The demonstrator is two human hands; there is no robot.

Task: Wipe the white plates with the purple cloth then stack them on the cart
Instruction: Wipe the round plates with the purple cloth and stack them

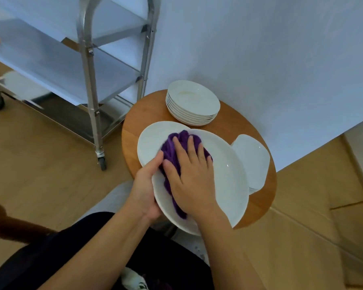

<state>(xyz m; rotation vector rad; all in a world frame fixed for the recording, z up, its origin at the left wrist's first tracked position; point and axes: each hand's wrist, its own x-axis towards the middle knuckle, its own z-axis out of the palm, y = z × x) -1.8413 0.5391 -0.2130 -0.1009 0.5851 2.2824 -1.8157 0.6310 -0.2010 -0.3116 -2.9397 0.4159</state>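
Steel cart [88, 65], shelves bare, stands left of round wooden table [260, 201]; a wall meets the table's far edge. Large white plate [228, 176] tilted over the near edge, another plate [151, 139] behind it. Stack of bowls [193, 103] at back, small plates [254, 160] right. Left hand [145, 189] grips the plate's rim, thumb on top. Right hand [189, 176], fingers spread flat, presses purple cloth [182, 139] into the plate.
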